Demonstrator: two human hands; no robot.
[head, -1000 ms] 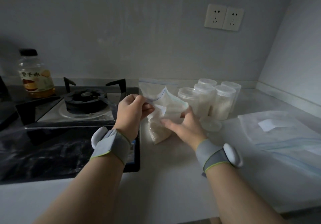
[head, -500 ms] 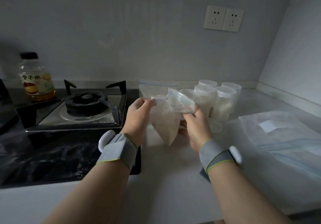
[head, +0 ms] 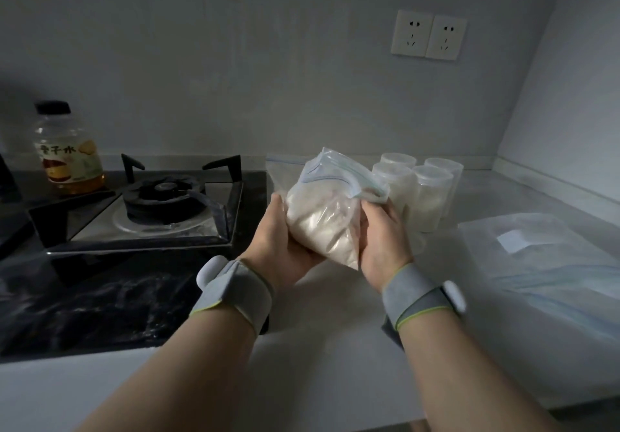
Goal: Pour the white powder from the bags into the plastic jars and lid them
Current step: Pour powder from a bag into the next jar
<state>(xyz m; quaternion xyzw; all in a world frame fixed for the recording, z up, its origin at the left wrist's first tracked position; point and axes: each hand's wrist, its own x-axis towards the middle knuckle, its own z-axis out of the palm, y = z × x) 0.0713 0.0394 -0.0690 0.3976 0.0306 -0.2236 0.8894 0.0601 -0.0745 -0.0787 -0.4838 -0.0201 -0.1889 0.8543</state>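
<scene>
— How far along are we, would we say?

— Well on, we think. Four jars (head: 419,193) stand clustered toward the back right of the worktop (head: 335,347), each lidded and pale inside (filled, by the look of it, though the light is poor). Flat bags (head: 543,257) lie piled at the worktop's right edge, and we take those for emptied ones.

— And what's left?

— At least the bag (head: 325,217) we are holding, which is plump with white powder (head: 322,227). A second bag (head: 281,170) shows behind it near the back edge, and we cannot tell what it holds. Nor can we see an open jar. If one is waiting, it is hidden behind the bag and our hands.

— How are we holding it?

— Off the worktop, in front of the jars and toward their left. Our left hand (head: 285,247) cups it from below, palm up, with the fingers curled round its left side. Our right hand (head: 382,240) grips the right side, knuckles toward us. The blue zip strip sits at the top, folded over toward the jars, and we cannot tell whether it is unsealed.

— So the step in hand?

— Readying this bag for a pour, in our judgement, and then a lid.
</scene>
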